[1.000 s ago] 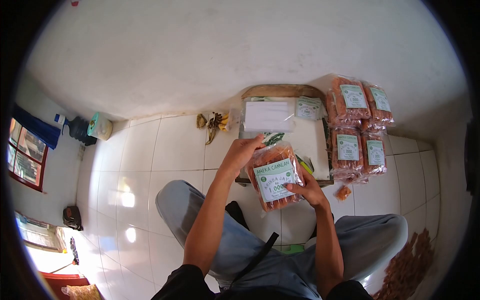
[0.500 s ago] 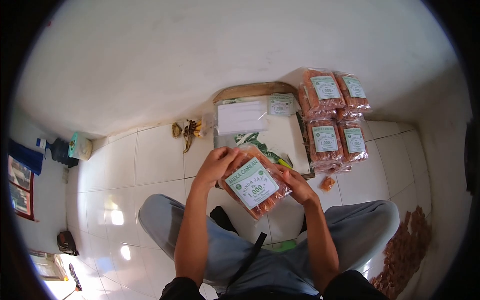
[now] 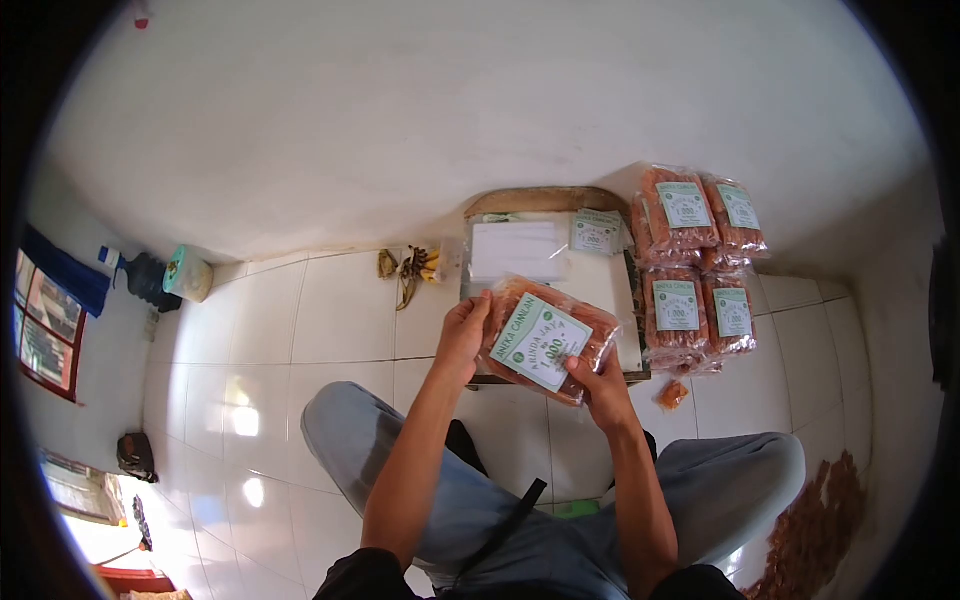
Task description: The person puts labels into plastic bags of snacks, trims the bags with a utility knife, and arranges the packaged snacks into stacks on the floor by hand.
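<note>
Between my hands is a clear plastic snack pack [image 3: 588,325] of reddish-brown pieces, tilted, its green-and-white label facing up. My left hand [image 3: 464,338] is closed on its left edge. My right hand [image 3: 604,390] grips the lower right side, thumb pressed on the label; its other fingers are hidden underneath. Behind the pack stands a low table [image 3: 612,280]. On that table lie a plastic sleeve of white sheets [image 3: 515,250] and a bundle of printed labels [image 3: 597,233].
Stacked labelled packs [image 3: 685,215] stand right of the table, with a small orange-brown packet [image 3: 672,395] in front. Bananas [image 3: 430,265] lie to the left. Loose reddish-brown pieces [image 3: 815,525] cover the floor at lower right. A water bottle [image 3: 150,280] and a tub [image 3: 188,274] stand far left.
The pack has turned clockwise and risen over the table's front edge. My right thumb has moved onto the label. The whole view has shifted slightly, with surroundings appearing farther right and lower.
</note>
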`<act>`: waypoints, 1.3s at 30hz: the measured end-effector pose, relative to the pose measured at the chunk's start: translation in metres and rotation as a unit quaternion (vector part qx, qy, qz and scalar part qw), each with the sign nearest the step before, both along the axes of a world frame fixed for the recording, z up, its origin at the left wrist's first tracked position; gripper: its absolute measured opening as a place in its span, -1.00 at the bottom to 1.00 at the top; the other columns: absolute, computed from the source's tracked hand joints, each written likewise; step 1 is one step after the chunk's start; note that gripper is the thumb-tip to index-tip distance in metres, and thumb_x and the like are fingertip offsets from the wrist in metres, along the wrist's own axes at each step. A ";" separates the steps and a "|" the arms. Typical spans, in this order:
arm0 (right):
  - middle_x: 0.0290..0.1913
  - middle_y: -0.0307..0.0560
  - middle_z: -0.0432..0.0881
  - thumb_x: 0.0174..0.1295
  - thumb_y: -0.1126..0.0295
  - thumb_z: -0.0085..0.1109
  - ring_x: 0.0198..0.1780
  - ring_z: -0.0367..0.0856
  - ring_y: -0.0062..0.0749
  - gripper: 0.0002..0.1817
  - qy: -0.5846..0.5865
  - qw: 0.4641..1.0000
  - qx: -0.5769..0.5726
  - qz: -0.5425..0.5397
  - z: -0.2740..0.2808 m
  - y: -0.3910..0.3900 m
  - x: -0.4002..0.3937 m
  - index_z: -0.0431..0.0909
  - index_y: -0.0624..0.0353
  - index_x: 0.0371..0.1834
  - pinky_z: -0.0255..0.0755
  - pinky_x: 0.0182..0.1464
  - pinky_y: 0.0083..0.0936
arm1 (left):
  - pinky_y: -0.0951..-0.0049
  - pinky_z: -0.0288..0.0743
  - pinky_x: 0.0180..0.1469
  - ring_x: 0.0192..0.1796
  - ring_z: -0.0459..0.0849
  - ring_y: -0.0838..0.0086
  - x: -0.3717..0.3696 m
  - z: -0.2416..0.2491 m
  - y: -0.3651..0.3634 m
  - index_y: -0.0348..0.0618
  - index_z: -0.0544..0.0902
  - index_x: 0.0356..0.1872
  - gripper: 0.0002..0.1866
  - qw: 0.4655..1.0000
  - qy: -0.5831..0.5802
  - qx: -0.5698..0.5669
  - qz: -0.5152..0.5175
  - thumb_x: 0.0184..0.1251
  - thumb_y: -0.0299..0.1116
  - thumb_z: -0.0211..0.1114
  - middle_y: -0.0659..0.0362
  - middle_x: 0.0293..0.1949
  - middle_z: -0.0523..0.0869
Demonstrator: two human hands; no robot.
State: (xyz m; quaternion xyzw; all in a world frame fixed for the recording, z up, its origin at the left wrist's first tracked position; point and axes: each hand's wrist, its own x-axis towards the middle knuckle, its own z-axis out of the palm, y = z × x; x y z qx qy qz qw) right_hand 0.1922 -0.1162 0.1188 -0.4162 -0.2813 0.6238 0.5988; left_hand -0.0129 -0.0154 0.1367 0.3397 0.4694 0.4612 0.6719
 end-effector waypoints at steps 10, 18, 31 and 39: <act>0.20 -0.01 0.47 0.25 0.36 0.30 0.20 0.48 -0.34 -0.30 -0.036 0.999 0.007 0.009 0.005 -0.005 0.002 0.14 0.21 0.40 0.41 0.23 -0.38 | 0.40 0.53 0.13 0.09 0.64 0.39 0.004 0.033 -0.011 -0.31 0.43 0.19 -0.23 0.984 0.063 0.029 -0.166 0.01 -0.15 0.60 0.02 0.06 0.63; 0.29 0.00 0.37 0.28 0.10 0.28 0.29 0.39 -0.33 -0.20 -0.023 0.999 0.041 0.012 -0.001 -0.005 0.009 0.06 0.17 0.45 0.31 0.30 -0.36 | 0.42 0.55 0.05 0.01 0.66 0.43 0.005 0.036 -0.013 -0.27 0.50 0.15 -0.43 0.987 0.030 0.059 -0.147 0.13 -0.35 0.50 0.10 -0.02 0.68; 0.19 -0.10 0.44 0.25 0.45 0.24 0.16 0.48 -0.40 -0.30 0.024 0.994 0.064 -0.086 0.017 -0.003 -0.004 0.12 0.16 0.42 0.42 0.20 -0.41 | 0.41 0.59 0.02 -0.05 0.70 0.40 0.002 0.028 -0.013 -0.42 0.44 0.19 -0.21 0.983 -0.042 -0.004 -0.180 0.08 -0.04 0.54 0.03 -0.06 0.68; 0.21 -0.17 0.47 0.30 0.38 0.24 0.21 0.47 -0.45 -0.35 0.027 0.998 0.041 -0.038 0.020 -0.003 -0.008 0.16 0.15 0.41 0.41 0.24 -0.44 | 0.49 0.58 -0.10 -0.12 0.71 0.44 0.020 0.021 -0.012 -0.40 0.43 0.18 -0.23 0.994 0.043 0.094 -0.033 0.13 -0.03 0.51 0.05 -0.10 0.69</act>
